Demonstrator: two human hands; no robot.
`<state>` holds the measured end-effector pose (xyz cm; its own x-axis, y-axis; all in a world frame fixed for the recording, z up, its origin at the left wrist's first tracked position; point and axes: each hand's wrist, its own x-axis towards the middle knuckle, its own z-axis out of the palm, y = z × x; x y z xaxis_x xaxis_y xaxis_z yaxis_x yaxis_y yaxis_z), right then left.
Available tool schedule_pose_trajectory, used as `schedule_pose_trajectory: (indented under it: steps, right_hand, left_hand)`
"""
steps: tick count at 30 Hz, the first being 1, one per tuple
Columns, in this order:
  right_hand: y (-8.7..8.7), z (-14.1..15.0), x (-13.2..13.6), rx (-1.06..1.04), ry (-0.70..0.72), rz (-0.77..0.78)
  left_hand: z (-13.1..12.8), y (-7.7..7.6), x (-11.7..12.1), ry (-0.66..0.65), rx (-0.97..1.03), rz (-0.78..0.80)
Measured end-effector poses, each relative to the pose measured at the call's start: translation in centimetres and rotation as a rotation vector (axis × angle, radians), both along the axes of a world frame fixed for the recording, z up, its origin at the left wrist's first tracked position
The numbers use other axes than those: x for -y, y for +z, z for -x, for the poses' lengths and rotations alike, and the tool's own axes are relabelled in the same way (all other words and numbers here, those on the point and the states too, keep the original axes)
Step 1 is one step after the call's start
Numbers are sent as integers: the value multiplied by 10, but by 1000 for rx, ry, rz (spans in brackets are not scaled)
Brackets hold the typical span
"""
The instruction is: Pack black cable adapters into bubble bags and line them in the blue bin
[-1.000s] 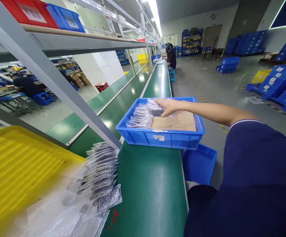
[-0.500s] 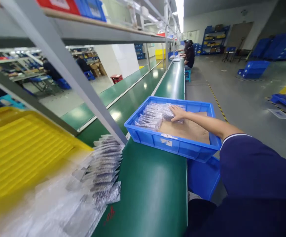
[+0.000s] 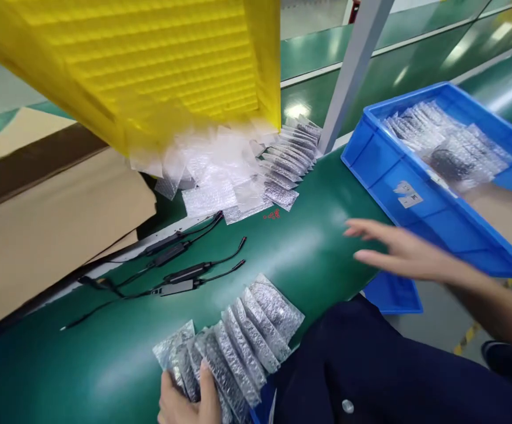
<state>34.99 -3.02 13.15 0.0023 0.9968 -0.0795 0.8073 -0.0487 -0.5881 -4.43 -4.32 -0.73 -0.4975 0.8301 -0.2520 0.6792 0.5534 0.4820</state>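
At the near edge of the green work surface (image 3: 119, 377), my left hand (image 3: 189, 397) grips the end of a row of filled bubble-wrap bags (image 3: 238, 341), its thumb and fingers on either side of the bags. My right hand (image 3: 397, 250) is open and slightly blurred, hovering over the green surface beside a blue bin (image 3: 419, 197) with nothing in it. Inside that bin, packed bubble-wrap bags (image 3: 445, 141) lie in rows over a cardboard sheet (image 3: 503, 206). Several black cables with inline modules (image 3: 180, 274) lie to the left of my bags.
A tilted yellow crate (image 3: 159, 59) stands at the back, with loose bubble-wrap bags (image 3: 212, 171) spilling from it and another row of bags (image 3: 291, 153) alongside. Cardboard (image 3: 53, 212) lies at the left. A grey post (image 3: 355, 70) rises behind the surface.
The view has swung left and down. My right hand has left the bags in the blue bin and moved back over the green surface. My left hand and its bags have come into view.
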Motion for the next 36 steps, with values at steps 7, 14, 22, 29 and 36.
schedule_pose_trajectory:
  steps: [7, 14, 22, 29, 36]
  right_hand:
    - [-94, 117, -41, -239, 253, 511]
    - [-91, 164, -28, -152, 339, 378]
    - [-107, 193, -26, 127, 415, 233]
    - [-98, 187, -36, 97, 492, 285]
    - [-109, 208, -27, 147, 477, 162]
  left_hand:
    - [-2, -1, 7, -86, 31, -113]
    - [-4, -9, 21, -200, 35, -229]
    - [-28, 18, 15, -202, -101, -134]
    - [-10, 14, 14, -223, -42, -47]
    - [-11, 9, 14, -210, -34, -34]
